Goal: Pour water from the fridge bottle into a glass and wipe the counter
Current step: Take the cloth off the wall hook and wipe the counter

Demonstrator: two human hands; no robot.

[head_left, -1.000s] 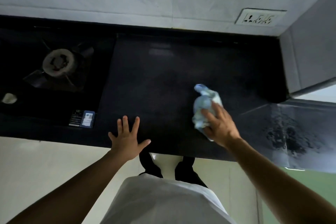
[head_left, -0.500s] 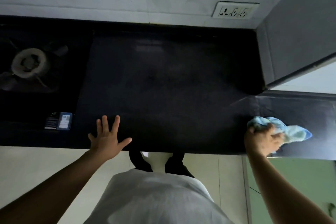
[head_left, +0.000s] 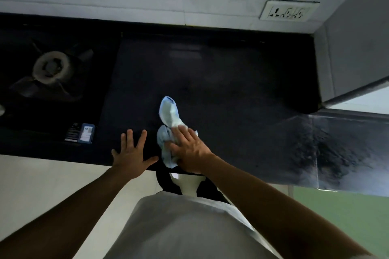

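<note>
Head view, only camera.

Right hand [head_left: 190, 151]: lies flat on the crumpled pale blue wiping cloth [head_left: 169, 111], fingers [head_left: 185, 132] extended and pressing it down onto the dark polished stone surface [head_left: 231, 90]. No closed grip is visible. One tail of the cloth sticks out away from the person, past the fingertips.

Change: half a second ago this hand had the cloth bunched at the far right end of the surface, on the glossy stretch. A second ago it was mid-surface. It now sits close to the front edge, just beside the left hand [head_left: 131, 159]. That reads as a back-and-forth sweep, here at the leftward end of a stroke.

Left hand: unchanged. Palm down on the front edge, fingers spread and straight, holding nothing, apparently bracing.

Also in view: round grey gas burner [head_left: 51, 67] on the black hob at left, a small blue-and-white sticker [head_left: 83, 132] near it, and a white wall socket [head_left: 288, 11] on the backsplash.

Neither bottle nor glass is in frame.

Judgement: the wipe step is underway and the front strip has been covered. I cannot tell from this frame whether the rear strip near the wall has been wiped.
</note>
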